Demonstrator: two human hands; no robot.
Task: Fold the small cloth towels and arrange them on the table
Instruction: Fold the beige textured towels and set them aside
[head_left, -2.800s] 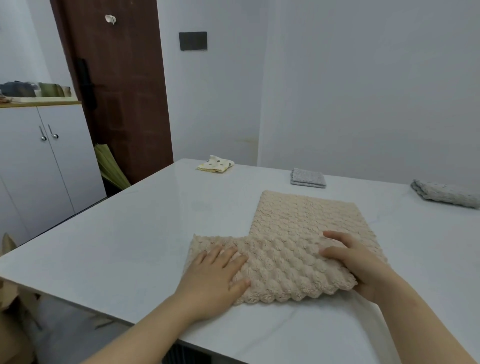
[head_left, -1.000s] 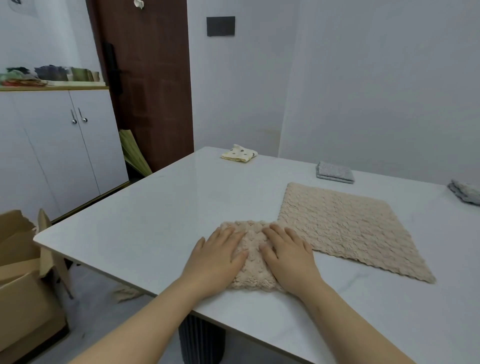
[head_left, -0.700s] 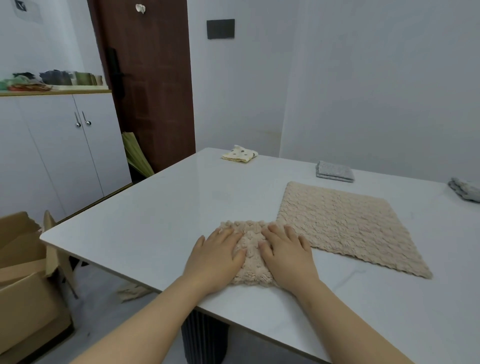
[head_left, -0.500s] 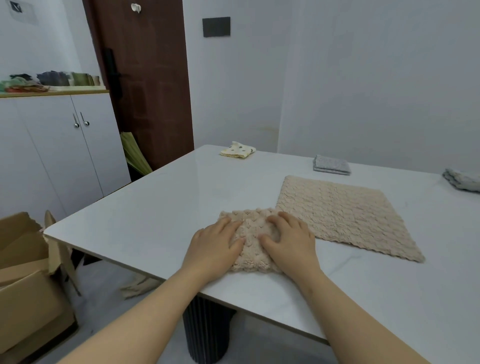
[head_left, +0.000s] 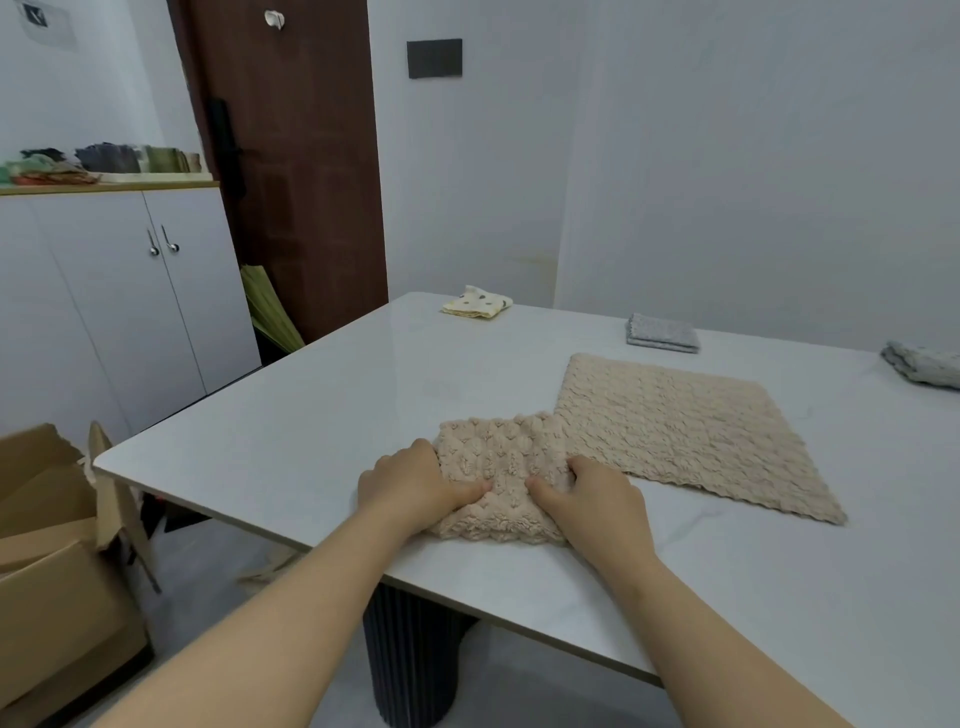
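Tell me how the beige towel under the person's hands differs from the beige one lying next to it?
The folded beige towel is bunched into a small, thick square, while the flat beige towel lies spread out in one thin layer and covers far more of the table. The left hand and right hand grip the folded one; nothing touches the flat one. Both share the same beige colour and bumpy texture.
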